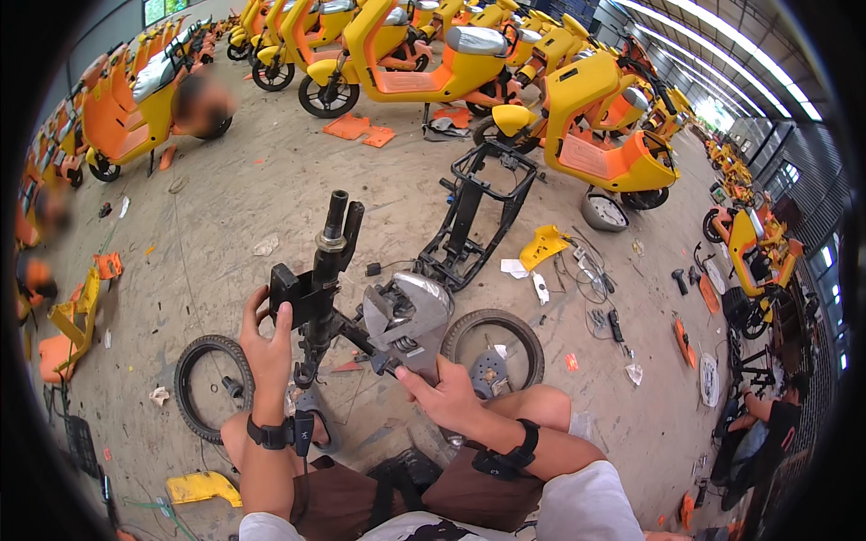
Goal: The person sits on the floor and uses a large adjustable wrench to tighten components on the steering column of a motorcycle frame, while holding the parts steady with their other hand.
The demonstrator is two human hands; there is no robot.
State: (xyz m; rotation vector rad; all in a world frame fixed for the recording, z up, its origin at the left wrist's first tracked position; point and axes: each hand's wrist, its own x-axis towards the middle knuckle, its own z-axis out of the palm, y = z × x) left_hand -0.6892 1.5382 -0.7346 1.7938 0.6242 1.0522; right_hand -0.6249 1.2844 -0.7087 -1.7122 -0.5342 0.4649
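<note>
Upright in front of my seated body stands a black metal scooter frame piece (317, 302), with a steering tube and a shiny ring near its top. My left hand (267, 347) is closed around the black box-like bracket on its left side, thumb toward me. A dull silver metal casing (406, 316) sits beside the frame piece on the right; whether the two are fixed together I cannot tell. At the casing's lower end, my right hand (444, 395) grips it, with the thumb by a black end piece. The fingers behind both parts are partly hidden.
Tyres lie on either side of my feet, a left tyre (184, 397) and a right tyre (536, 347). Ahead rests a bare black scooter frame (462, 212). A yellow panel (544, 245) and cables (586, 275) are to its right. Yellow scooters (410, 81) fill the back; a person (758, 424) sits at right.
</note>
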